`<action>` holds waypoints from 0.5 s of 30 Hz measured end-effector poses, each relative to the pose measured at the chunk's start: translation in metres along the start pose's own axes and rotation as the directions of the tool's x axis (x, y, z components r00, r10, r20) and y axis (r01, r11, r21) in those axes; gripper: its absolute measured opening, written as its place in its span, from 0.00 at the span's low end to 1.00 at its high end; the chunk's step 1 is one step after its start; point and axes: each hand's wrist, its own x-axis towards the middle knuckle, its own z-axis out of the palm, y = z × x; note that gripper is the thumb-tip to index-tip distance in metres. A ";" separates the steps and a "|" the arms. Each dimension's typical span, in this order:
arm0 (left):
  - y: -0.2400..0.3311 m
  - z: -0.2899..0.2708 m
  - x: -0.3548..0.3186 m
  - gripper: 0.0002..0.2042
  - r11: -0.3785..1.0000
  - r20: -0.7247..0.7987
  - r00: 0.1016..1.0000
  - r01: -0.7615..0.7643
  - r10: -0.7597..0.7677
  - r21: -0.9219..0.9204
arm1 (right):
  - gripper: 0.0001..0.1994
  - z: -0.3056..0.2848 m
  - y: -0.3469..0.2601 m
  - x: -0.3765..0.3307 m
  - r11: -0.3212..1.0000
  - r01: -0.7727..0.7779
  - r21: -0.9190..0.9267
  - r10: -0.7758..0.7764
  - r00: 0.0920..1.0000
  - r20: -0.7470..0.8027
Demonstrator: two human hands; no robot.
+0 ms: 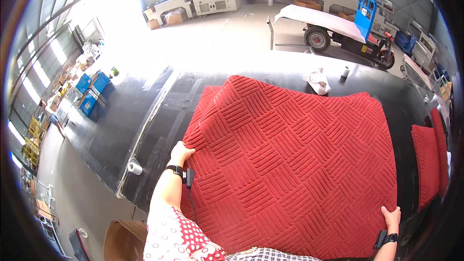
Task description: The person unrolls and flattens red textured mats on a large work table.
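A large red floor mat (295, 164) with a ribbed basket-weave pattern spreads over the black tabletop (179, 87) in front of me. Its far left corner is raised, and a further red layer shows behind that edge. My left hand (182, 153) grips the mat's left edge, thumb on top and fingers hidden beneath. At the near right edge, my right hand (392, 216) holds the mat the same way, its thumb on the upper face. Each wrist wears a black strap with a small device.
More red mats (425, 159) lie at the right. A white cloth (318, 81) and tape rolls, one a white roll (135, 167), rest on the table. Blue boxes (92, 89) stand at the far left, an open carton (123, 239) below. Beyond is a three-wheeled cart (338, 29).
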 end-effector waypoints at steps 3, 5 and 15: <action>0.031 -0.028 -0.008 0.23 0.915 -0.143 0.979 -0.189 0.147 -0.355 | 0.32 -0.003 -0.008 -0.008 0.996 -0.050 -0.077 0.047 0.998 -0.040; 0.033 -0.039 -0.014 0.19 0.817 -0.467 0.827 -0.485 0.313 -0.312 | 0.32 -0.005 -0.015 -0.012 0.991 -0.052 -0.123 0.047 0.998 -0.044; -0.008 0.008 0.012 0.25 0.995 -0.137 0.990 -0.029 0.041 0.092 | 0.35 0.004 -0.053 -0.017 0.958 -0.059 -0.280 0.020 0.990 -0.141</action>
